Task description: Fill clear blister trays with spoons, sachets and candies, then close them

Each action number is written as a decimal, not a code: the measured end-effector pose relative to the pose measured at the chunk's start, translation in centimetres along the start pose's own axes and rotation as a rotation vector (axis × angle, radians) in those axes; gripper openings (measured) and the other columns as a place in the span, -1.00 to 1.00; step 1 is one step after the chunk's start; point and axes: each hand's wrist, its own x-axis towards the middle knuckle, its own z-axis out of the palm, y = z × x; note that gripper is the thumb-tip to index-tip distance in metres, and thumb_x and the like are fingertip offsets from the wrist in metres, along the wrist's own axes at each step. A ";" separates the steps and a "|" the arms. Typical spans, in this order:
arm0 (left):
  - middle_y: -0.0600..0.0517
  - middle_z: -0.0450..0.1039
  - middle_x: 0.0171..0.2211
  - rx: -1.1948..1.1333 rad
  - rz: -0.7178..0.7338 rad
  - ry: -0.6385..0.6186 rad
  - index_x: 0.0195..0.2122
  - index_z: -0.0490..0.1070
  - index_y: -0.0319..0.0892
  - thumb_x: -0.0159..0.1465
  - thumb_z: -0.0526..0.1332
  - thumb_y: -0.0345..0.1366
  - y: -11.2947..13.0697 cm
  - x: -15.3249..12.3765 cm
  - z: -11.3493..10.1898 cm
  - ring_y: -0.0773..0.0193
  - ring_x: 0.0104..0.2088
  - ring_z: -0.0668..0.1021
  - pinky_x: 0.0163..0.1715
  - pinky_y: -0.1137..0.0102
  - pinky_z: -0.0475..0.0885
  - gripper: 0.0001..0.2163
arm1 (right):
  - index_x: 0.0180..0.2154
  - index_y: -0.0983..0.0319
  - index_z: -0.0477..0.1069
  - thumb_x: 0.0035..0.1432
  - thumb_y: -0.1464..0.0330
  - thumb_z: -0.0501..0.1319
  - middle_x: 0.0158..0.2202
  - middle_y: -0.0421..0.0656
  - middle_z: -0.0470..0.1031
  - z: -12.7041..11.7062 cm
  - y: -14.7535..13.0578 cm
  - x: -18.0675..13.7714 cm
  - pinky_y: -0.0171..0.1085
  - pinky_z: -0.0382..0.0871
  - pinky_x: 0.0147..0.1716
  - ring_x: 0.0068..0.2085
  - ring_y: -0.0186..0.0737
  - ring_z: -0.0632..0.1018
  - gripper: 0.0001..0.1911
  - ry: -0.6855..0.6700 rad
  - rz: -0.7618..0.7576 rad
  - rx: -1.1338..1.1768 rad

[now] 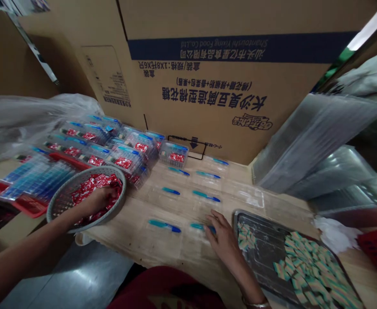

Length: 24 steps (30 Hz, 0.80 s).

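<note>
1. The left hand point(103, 196) is reaching into the basket point(53, 210), fingers curling down into the red packets point(90, 185). The packets are hiding the fingertips, so I can't tell if it's pinching one.
2. Those packets are looking light, crinkly and slippery to me. I'd be pinching one by a sealed edge, not scooping.
3. Just behind the basket, filled clear boxes point(124, 158) are sitting stacked against the cardboard box point(227, 124).
4. Right of the basket, see-through trays point(162, 206) are lying on the table point(133, 240), each holding a blue stick point(164, 225). The tray edges are nearly vanishing.
5. Further right of the basket, the right hand point(225, 240) is resting with fingers loosely spread, tips touching one stick, not gripping.
6. Farthest from the basket, a metal tray point(262, 240) of green packets point(307, 266) is running off frame.
</note>
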 end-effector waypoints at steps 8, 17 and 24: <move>0.11 0.43 -0.61 -0.214 -0.158 0.290 -0.56 0.41 -0.22 -0.10 0.29 -0.31 0.5 -1.6 -5.5 0.31 -0.53 0.40 -0.45 0.47 0.28 -0.89 | -0.15 0.24 0.47 0.18 0.23 0.05 -0.03 0.05 0.45 -1.5 3.9 -2.5 0.06 0.37 -0.01 0.02 0.04 0.46 -0.66 0.073 0.025 0.010; 0.14 0.37 -0.66 -1.045 -0.143 -0.124 -0.64 0.36 -0.22 -0.26 0.41 -0.30 16.2 -3.9 3.6 0.42 -0.62 0.35 -0.56 0.50 0.24 -0.76 | 0.05 0.18 0.29 0.19 0.24 0.10 -0.07 -0.08 0.48 -2.8 -6.0 -0.4 -0.26 0.43 -0.13 -0.08 -0.20 0.52 -0.61 -0.088 0.051 0.525; 0.12 0.44 -0.56 -1.219 -0.191 -0.376 -0.40 0.45 -0.22 -0.21 0.42 -0.27 18.1 -4.2 12.8 0.44 -0.56 0.40 -0.49 0.51 0.27 -0.68 | -0.29 0.21 0.48 0.23 0.25 0.05 -0.33 -0.13 0.53 -5.3 -2.5 -1.6 -0.31 0.38 -0.30 -0.27 -0.20 0.53 -0.73 -0.084 0.189 0.475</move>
